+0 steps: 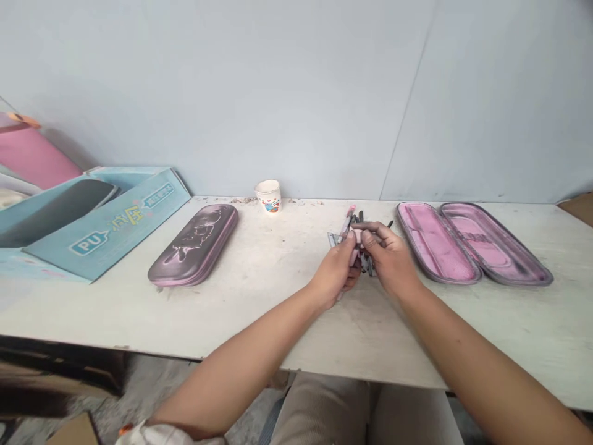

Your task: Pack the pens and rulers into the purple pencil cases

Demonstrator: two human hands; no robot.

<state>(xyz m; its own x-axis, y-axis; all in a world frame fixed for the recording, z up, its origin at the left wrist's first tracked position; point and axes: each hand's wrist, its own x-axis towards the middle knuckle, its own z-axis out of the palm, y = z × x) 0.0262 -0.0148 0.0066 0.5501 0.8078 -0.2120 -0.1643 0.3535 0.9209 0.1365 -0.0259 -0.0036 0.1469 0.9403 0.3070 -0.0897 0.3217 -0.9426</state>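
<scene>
Head view: left hand (339,267) and right hand (390,254) both close their grip on a small pale piece (357,235) over the pens (361,216) on the desk (278,272); should either pinch loosen, it could drop among them.

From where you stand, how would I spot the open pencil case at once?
On the long pale table, find the right hand. Just to its right, the open pencil case lies spread in two halves. Its pink lining shows, unlike the closed dark case left of the hands.
</scene>
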